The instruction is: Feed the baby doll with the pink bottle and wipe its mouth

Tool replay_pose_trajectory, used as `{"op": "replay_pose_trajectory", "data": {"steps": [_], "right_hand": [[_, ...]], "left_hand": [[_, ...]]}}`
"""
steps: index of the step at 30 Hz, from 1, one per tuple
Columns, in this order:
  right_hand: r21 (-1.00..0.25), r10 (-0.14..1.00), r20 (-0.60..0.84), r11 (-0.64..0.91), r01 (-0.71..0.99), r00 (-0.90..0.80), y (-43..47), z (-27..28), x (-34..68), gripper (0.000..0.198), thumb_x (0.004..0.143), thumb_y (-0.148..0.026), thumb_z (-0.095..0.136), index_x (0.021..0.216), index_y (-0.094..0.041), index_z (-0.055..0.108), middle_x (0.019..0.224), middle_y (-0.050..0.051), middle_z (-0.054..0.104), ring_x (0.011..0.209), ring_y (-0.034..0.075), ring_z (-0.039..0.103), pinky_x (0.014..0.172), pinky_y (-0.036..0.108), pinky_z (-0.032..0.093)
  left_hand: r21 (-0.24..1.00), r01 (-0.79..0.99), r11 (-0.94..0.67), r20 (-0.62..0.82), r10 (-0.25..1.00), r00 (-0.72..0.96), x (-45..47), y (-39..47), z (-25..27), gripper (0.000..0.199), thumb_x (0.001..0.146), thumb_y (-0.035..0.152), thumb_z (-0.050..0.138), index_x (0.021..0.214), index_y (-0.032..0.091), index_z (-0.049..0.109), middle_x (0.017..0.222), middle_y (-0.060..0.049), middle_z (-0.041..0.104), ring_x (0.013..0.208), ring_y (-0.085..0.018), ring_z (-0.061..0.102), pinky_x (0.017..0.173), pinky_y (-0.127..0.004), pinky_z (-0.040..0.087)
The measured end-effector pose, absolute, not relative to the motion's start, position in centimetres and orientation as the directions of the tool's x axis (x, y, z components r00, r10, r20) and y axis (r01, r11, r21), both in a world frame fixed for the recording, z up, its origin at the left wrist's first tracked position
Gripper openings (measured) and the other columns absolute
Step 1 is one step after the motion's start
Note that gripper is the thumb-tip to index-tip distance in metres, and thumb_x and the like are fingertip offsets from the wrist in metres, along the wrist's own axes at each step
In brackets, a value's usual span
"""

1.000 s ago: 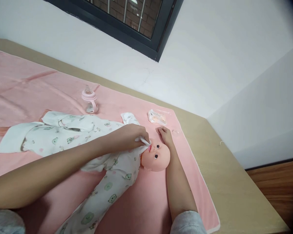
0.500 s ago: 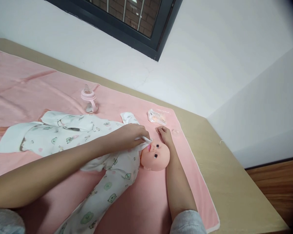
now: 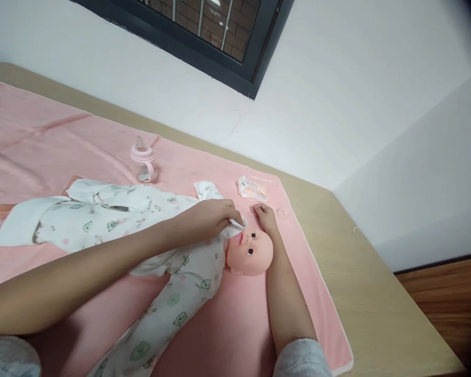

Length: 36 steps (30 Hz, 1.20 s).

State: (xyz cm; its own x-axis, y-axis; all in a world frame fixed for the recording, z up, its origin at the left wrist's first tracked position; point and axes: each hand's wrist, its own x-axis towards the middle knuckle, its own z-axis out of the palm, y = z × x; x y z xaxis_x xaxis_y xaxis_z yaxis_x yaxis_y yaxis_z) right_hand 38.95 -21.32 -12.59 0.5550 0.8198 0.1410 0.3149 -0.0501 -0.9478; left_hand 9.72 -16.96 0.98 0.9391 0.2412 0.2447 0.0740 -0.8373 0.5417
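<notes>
A bald baby doll (image 3: 255,256) lies on its back with its head to the right, dressed in a white suit (image 3: 196,272) with green animal prints. My left hand (image 3: 216,215) reaches across its chest and pinches a white cloth (image 3: 235,226) by the doll's mouth and chin. Whether this cloth is separate or the suit's collar, I cannot tell. My right forearm rests on the blanket along the top of the doll's head. Beyond the head, my right hand (image 3: 265,215) lies with loosely curled fingers and nothing visible in them.
A pink blanket (image 3: 235,324) covers much of the wooden table (image 3: 361,283). Behind the doll stands a baby bottle (image 3: 144,162) with a pink collar and handle. A clear plastic packet (image 3: 251,188) lies past my right hand. A wall with a dark-framed window (image 3: 220,57) borders the far side.
The pinched edge of the white cloth has shifted slightly and curls over more by the doll's mouth. My right hand, the doll and the bottle stay where they were.
</notes>
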Motion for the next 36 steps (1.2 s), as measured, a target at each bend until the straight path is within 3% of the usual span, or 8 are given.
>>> {"op": "replay_pose_trajectory", "data": {"steps": [14,26,36], "right_hand": [[-0.947,0.820,0.152,-0.040,0.320,0.552,-21.1,-12.9,39.2,0.026,0.075,-0.044,0.060,0.078,-0.019,0.067,0.084,0.004,0.070,0.081,0.018,0.063,0.088,0.037,0.051],[-0.932,0.820,0.148,-0.070,0.355,0.552,-21.3,-12.5,38.9,0.029,0.075,-0.047,0.058,0.079,-0.019,0.067,0.083,0.004,0.070,0.080,0.017,0.061,0.084,0.033,0.049],[-0.941,0.815,0.152,-0.053,0.333,0.559,-21.3,-12.7,38.8,0.028,0.074,-0.046,0.060,0.077,-0.019,0.067,0.085,0.005,0.071,0.081,0.018,0.063,0.087,0.036,0.051]], "left_hand": [[0.568,0.009,-0.823,0.246,0.181,0.952,9.7,-18.1,1.0,0.044,0.082,0.000,0.041,0.097,0.025,0.075,0.088,-0.001,0.057,0.074,-0.013,0.058,0.069,-0.024,0.040],[0.542,0.061,-0.838,0.233,0.220,0.947,9.8,-18.1,0.9,0.042,0.084,0.004,0.039,0.096,0.023,0.075,0.085,-0.002,0.053,0.071,-0.014,0.054,0.066,-0.024,0.038],[0.542,0.072,-0.837,0.223,0.226,0.948,9.8,-17.8,1.0,0.044,0.084,0.004,0.039,0.100,0.022,0.075,0.089,-0.002,0.057,0.076,-0.015,0.058,0.071,-0.027,0.041]]}}
